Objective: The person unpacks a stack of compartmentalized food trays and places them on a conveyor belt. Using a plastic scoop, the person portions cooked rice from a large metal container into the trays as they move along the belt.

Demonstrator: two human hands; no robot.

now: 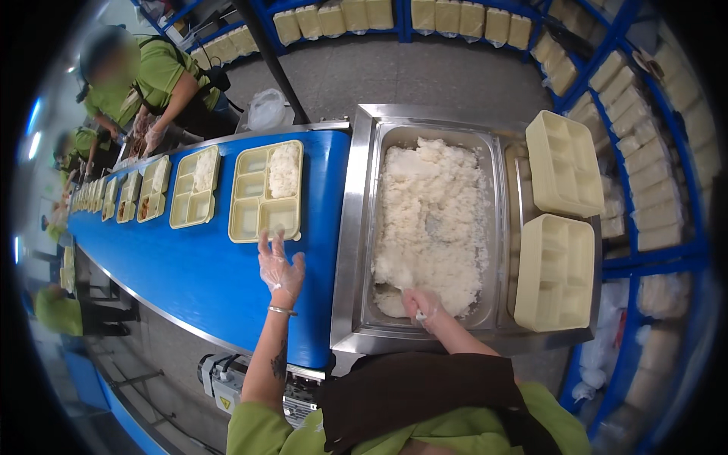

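Observation:
My left hand [279, 269], in a clear plastic glove, is open with its fingers apart at the near edge of a pale yellow compartment tray [244, 206]. White rice [284, 171] fills that tray's far right compartment; its other compartments hold no food. My right hand [422, 305], also gloved, is closed at the near left of a steel pan [494, 227] of cooked rice [432, 197]. It grips what looks like a scoop [388, 289], mostly hidden by rice and my fingers.
A blue conveyor belt [205, 269] carries several more trays [182, 199] leftward, where co-workers [171, 83] in green shirts stand. Two stacks of compartment trays [557, 273] stand right of the pan. Blue shelves [607, 273] with wrapped stacks of trays line the right and back.

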